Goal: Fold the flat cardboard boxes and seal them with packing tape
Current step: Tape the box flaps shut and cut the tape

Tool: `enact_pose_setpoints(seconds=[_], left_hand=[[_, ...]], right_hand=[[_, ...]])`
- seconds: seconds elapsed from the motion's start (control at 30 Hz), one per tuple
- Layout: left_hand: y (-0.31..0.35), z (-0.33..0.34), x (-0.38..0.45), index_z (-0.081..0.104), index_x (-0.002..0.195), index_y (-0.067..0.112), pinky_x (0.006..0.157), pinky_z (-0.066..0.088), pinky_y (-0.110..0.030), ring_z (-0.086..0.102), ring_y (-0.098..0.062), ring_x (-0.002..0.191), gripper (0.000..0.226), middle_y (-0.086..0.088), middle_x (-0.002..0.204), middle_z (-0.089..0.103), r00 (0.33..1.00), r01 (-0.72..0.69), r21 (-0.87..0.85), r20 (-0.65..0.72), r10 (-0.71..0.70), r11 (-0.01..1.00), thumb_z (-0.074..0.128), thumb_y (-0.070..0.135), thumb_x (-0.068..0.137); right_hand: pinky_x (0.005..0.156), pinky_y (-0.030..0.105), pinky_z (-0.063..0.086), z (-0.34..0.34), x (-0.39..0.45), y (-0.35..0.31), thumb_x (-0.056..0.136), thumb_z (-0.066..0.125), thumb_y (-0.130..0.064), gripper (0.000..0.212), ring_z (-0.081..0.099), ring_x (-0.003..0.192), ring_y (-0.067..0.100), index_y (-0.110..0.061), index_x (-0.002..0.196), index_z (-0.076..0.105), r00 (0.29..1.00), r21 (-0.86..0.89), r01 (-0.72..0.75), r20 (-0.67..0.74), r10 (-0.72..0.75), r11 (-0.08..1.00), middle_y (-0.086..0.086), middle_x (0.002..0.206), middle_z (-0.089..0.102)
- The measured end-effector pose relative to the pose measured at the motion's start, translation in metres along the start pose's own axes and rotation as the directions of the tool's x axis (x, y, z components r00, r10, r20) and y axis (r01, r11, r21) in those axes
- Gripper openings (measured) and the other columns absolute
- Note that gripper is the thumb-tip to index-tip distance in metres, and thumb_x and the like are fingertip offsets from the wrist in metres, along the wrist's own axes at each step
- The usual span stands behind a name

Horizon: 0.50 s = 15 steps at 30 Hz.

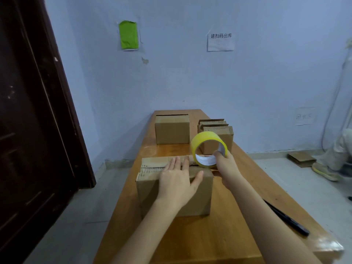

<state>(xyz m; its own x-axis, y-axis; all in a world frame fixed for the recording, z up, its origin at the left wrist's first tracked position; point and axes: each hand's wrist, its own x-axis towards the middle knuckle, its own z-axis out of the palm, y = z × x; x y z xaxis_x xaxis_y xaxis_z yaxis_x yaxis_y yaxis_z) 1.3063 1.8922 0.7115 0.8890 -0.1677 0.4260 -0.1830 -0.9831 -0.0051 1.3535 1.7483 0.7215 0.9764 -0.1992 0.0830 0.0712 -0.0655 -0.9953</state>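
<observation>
A folded cardboard box [174,189] stands on the wooden counter [228,235], close to the person. The left hand [179,180] lies flat on the box's top flaps, fingers straight and pressing down, thumb spread toward the right edge. The right hand [226,164] grips a yellow roll of packing tape [208,148], thumb hooked inside the core, holding the roll upright at the box's far right corner. Farther back on the counter sit a second assembled box [172,129] and, to its right, a stack of flat cardboard [217,133]. A black pen [285,219] lies near the counter's right edge.
</observation>
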Motion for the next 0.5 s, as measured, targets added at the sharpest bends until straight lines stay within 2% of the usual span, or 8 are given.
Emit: enact_pose_setpoints(seconds=[0.03, 0.13, 0.27, 0.37, 0.5], left_hand=[[-0.001, 0.000, 0.000, 0.022, 0.150, 0.017, 0.116, 0.017, -0.032, 0.019, -0.020, 0.144, 0.109, -0.011, 0.154, 0.027, 1.000, -0.006, -0.002, 0.011, 0.006, 1.000, -0.023, 0.071, 0.066], [-0.001, -0.002, 0.001, 0.018, 0.151, 0.020, 0.116, 0.015, -0.032, 0.016, -0.019, 0.145, 0.101, -0.009, 0.156, 0.023, 0.999, -0.013, -0.012, 0.047, 0.013, 1.000, -0.019, 0.067, 0.070], [0.004, -0.008, 0.002, 0.017, 0.151, 0.012, 0.119, 0.009, -0.034, 0.010, -0.022, 0.146, 0.075, -0.013, 0.157, 0.017, 0.994, 0.023, -0.026, 0.105, -0.020, 0.999, 0.015, 0.061, 0.094], [0.018, -0.011, 0.008, 0.009, 0.150, 0.004, 0.118, 0.004, -0.035, 0.004, -0.024, 0.147, 0.079, -0.015, 0.158, 0.008, 0.997, 0.035, -0.071, 0.071, -0.030, 0.997, 0.025, 0.058, 0.095], [0.031, -0.006, 0.009, 0.010, 0.149, 0.001, 0.117, 0.012, -0.030, 0.013, -0.020, 0.146, 0.086, -0.012, 0.157, 0.014, 0.999, 0.031, -0.068, 0.025, -0.029, 0.997, 0.015, 0.062, 0.088]], right_hand=[[0.084, 0.046, 0.049, -0.003, 0.001, 0.000, 0.099, 0.040, -0.021, 0.012, 0.055, 0.096, 0.029, -0.017, 0.103, 0.050, 1.000, 0.045, -0.023, -0.009, 0.023, 0.999, 0.008, 0.101, 0.055], [0.085, 0.048, 0.052, -0.009, 0.000, -0.002, 0.099, 0.042, -0.021, 0.017, 0.056, 0.104, 0.031, -0.016, 0.113, 0.049, 0.999, 0.027, -0.034, 0.024, 0.034, 0.999, 0.010, 0.110, 0.056], [0.084, 0.049, 0.055, -0.010, -0.004, 0.002, 0.096, 0.052, -0.025, 0.024, 0.060, 0.102, 0.025, -0.016, 0.118, 0.051, 0.999, -0.062, 0.018, 0.052, -0.014, 0.998, 0.008, 0.111, 0.060], [0.066, 0.040, 0.057, -0.011, -0.004, 0.000, 0.097, 0.050, -0.019, 0.017, 0.060, 0.090, 0.020, -0.012, 0.113, 0.050, 0.997, -0.071, 0.026, 0.068, -0.021, 0.997, 0.004, 0.099, 0.058], [0.050, 0.027, 0.049, -0.017, -0.003, -0.003, 0.099, 0.045, -0.015, 0.012, 0.055, 0.078, 0.012, -0.013, 0.110, 0.048, 0.995, -0.047, 0.012, 0.097, -0.008, 0.999, -0.001, 0.091, 0.054]])
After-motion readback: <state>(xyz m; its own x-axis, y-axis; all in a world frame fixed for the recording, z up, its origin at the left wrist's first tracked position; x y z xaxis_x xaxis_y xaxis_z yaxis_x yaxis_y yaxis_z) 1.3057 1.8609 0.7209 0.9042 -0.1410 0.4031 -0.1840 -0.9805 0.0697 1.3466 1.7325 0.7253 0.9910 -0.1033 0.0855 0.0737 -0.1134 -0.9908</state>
